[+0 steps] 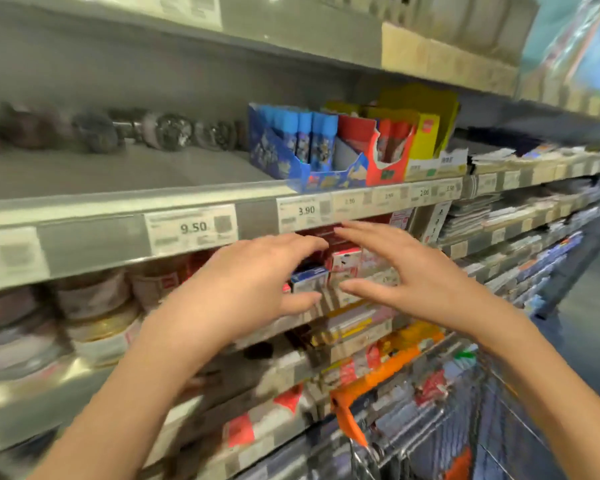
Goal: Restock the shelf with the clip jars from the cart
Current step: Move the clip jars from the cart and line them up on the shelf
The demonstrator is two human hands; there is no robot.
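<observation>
Both my hands are raised in front of the middle shelf (94, 237), close together and empty. My left hand (257, 282) has its fingers spread and slightly bent near a stack of small boxes (329, 275). My right hand (395, 271) is spread wide, fingers straight, just right of those boxes. Several round clip jars (174, 131) lie on their sides at the back of the upper shelf. More jars with gold and dark lids (97, 306) are stacked on the shelf below at the left. The cart (412, 410) with orange handles is at lower right.
Blue and red display cartons (302, 150) and yellow boxes (423, 129) stand right of the jars on the upper shelf. Price tags (191, 228) line the shelf edge. Stacked paper goods (520, 216) fill shelves at the right. The whole image is blurred by motion.
</observation>
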